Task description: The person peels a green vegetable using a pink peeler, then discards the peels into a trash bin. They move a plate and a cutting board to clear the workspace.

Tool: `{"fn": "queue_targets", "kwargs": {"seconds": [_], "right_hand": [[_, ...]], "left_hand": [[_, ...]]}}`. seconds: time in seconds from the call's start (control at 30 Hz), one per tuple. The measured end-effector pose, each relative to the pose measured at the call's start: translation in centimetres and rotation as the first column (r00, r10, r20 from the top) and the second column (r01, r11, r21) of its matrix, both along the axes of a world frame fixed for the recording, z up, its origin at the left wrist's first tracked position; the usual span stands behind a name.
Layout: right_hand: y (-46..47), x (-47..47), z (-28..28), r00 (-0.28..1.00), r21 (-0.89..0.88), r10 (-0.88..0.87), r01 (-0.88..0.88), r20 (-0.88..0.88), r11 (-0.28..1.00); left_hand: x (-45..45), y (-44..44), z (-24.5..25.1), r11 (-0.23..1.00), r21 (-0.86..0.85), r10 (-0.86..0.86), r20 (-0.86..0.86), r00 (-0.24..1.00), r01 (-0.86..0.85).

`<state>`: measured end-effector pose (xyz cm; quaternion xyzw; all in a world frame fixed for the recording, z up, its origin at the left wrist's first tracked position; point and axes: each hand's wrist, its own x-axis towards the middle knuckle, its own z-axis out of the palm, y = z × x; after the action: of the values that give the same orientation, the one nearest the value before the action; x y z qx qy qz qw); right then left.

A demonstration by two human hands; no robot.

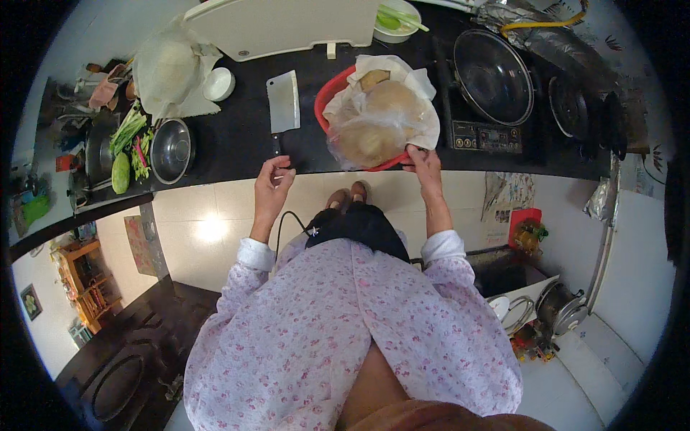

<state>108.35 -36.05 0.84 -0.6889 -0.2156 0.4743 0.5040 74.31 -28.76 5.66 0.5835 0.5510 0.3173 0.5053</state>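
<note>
My right hand (425,168) grips the near right rim of a red plastic basket (327,96) at the counter's front edge. Inside the basket lie a white cloth (428,125) and clear plastic bags (372,143) with pale brown contents that I cannot make out. A brown piece of food (374,80) shows at the back of the basket. My left hand (274,183) hangs in front of the counter edge, fingers parted and holding nothing. Just beyond it is the handle of a cleaver (284,102), which lies flat with its blade pointing away from me.
A wok (493,76) sits on an induction cooker (485,137) at right. On the left are a steel bowl (171,151), green vegetables (128,129), a white bowl (219,84) and a cloth-covered heap (167,70). A cream board (280,24) and a bowl of greens (396,21) stand behind.
</note>
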Motion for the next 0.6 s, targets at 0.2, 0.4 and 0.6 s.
{"fn": "queue_targets", "kwargs": {"seconds": [0.2, 0.4, 0.6], "right_hand": [[1.0, 0.1, -2.8, 0.996, -0.055, 0.003, -0.008, -0.091, 0.998], [1.0, 0.1, -3.4, 0.998, -0.054, 0.019, -0.022, -0.055, 0.998], [0.5, 0.3, -3.1, 1.0, -0.073, -0.017, 0.017, -0.005, 0.997]], "left_hand": [[1.2, 0.4, -2.0, 0.999, -0.042, -0.032, -0.026, 0.999, 0.031], [3.2, 3.6, -5.0, 0.995, -0.059, -0.086, -0.019, 0.996, 0.085], [6.9, 8.2, -4.7, 0.988, -0.154, -0.028, -0.059, 0.998, 0.018]]}}
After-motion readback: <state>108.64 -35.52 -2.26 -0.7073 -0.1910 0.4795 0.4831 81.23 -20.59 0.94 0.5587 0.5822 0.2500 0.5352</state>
